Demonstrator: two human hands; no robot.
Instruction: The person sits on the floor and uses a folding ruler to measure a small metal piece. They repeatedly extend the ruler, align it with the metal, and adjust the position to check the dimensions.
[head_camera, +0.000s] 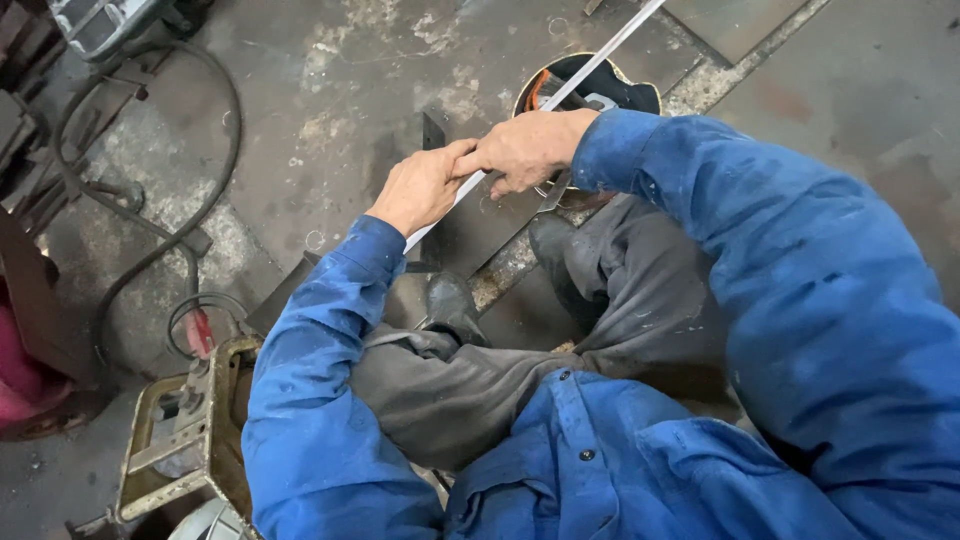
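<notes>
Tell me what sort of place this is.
Most likely a metalworking or welding workshop. Both hands, left hand and right hand, grip a long metal strip over a stained steel floor plate, with black cables and a worn metal frame nearby.

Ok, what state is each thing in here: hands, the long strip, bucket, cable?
left hand: closed on the metal strip
right hand: closed on the strip, touching the left hand
metal strip: held slanted above the floor
black bucket: upright, open, tools inside
black cable: lying looped on the floor
</notes>
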